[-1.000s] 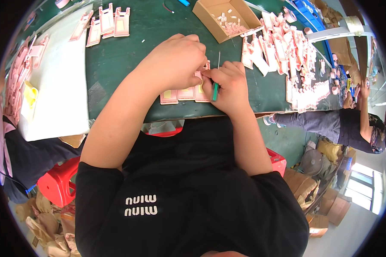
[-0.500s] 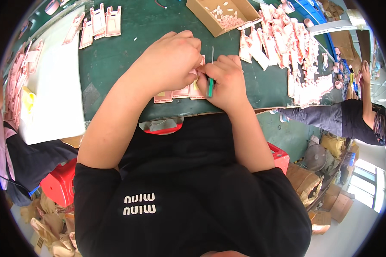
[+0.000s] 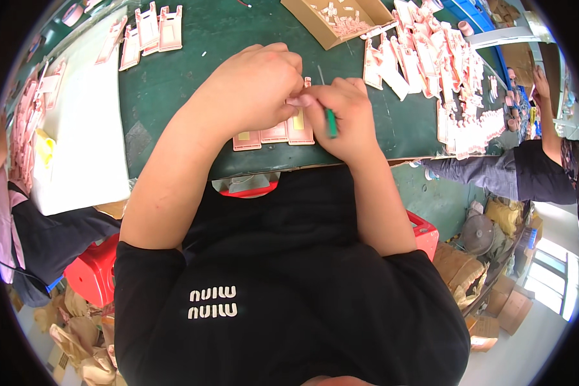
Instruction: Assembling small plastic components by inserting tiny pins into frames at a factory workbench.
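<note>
My left hand (image 3: 270, 83) is closed, its fingertips pinched above a row of pink plastic panels and almost meeting my right thumb. What lies in that pinch is hidden. My right hand (image 3: 346, 119) is wrapped round a slim tool with a green handle (image 3: 331, 123); its thin shaft points away from me past the knuckles. Beneath both hands, pink panels lie side by side: a left one (image 3: 246, 143), a middle one (image 3: 275, 135) and a right one (image 3: 300, 134). Yellowish rectangles show on some, and my hands cover their far parts.
A cardboard tray (image 3: 325, 29) of small pink pieces stands at the back. To its right is a heap of pink parts (image 3: 431, 58). Finished-looking panels (image 3: 149, 32) lie far left, beside a white sheet (image 3: 83, 128). A co-worker (image 3: 540, 161) is at right.
The green handle has tilted and shifted right within my right hand, which has turned slightly and moved right. My left hand stays almost in place.
</note>
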Demonstrator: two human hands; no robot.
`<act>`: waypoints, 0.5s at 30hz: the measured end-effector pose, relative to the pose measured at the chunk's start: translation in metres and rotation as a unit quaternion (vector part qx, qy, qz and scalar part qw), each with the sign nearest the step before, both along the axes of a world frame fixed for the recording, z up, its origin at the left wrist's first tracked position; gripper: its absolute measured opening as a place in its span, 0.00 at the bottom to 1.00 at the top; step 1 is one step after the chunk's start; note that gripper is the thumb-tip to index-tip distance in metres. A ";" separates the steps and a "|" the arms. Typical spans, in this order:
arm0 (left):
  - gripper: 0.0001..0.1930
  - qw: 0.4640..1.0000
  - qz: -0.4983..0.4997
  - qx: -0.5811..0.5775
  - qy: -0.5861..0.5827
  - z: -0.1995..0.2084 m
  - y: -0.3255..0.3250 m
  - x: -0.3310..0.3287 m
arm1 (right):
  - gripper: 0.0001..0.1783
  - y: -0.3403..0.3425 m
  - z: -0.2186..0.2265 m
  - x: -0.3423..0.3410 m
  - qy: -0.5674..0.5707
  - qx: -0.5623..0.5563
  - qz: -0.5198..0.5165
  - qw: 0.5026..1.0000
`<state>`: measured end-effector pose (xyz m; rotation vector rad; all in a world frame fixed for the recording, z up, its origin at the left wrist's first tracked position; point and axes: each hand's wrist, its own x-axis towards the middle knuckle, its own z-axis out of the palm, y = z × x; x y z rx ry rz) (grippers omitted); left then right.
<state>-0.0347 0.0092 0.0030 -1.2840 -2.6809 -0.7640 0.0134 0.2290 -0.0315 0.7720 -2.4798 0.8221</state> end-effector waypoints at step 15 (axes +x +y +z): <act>0.09 0.999 -0.017 -0.015 0.022 -0.003 -0.004 0.000 | 0.04 0.007 0.004 0.029 -0.118 -0.207 0.021 0.971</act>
